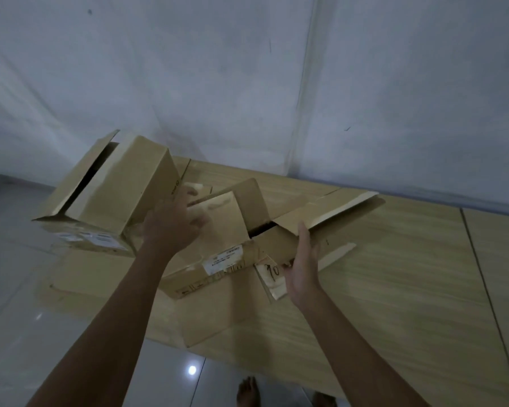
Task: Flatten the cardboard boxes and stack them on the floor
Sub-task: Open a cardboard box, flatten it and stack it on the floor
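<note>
A brown cardboard box [232, 230] with a white label and its flaps spread lies on the wooden table [409, 274] in the middle. My left hand [174, 221] reaches over its left flap, fingers spread and blurred, near the box beside it. My right hand [303, 268] holds the box's right flap, thumb up along the edge and fingers tucked under it. A larger box [112, 189] stands tilted at the left with an open slit in its top. A flat sheet of cardboard [100, 277] lies under both, overhanging the table's left edge.
The table runs to the right along a pale wall [247, 69]. Glossy grey floor tiles [27, 318] lie to the left and below. My bare feet [249, 392] show at the bottom edge near the table's front.
</note>
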Motion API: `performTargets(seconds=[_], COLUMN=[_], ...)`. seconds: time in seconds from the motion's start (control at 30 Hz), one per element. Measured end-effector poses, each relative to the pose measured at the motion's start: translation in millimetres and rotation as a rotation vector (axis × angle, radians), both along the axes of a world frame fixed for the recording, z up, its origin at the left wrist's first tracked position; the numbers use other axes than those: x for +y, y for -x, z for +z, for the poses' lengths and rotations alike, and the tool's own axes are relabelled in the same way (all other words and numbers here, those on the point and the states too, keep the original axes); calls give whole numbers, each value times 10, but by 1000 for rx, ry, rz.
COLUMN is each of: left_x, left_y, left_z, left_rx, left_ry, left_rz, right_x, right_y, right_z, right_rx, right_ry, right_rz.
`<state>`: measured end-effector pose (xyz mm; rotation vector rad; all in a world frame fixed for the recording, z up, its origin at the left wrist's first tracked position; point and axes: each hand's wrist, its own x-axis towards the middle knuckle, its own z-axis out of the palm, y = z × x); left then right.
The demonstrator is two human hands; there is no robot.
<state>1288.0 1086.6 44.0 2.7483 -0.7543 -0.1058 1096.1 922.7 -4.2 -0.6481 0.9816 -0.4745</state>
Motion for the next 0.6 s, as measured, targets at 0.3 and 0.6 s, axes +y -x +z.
performTargets(seconds=[0.3, 0.6], left_x=[-286, -1043], left_y=[1109, 2588], left_z=[517, -27], left_rx=[-407, -23], left_ry=[98, 64], left_rz=[-130, -319], right_x=[-394, -1002], right_y=[-481, 505], right_z=[637, 243], right_rx=[-206, 7], right_ry=[155, 195], right_rz=[104, -43])
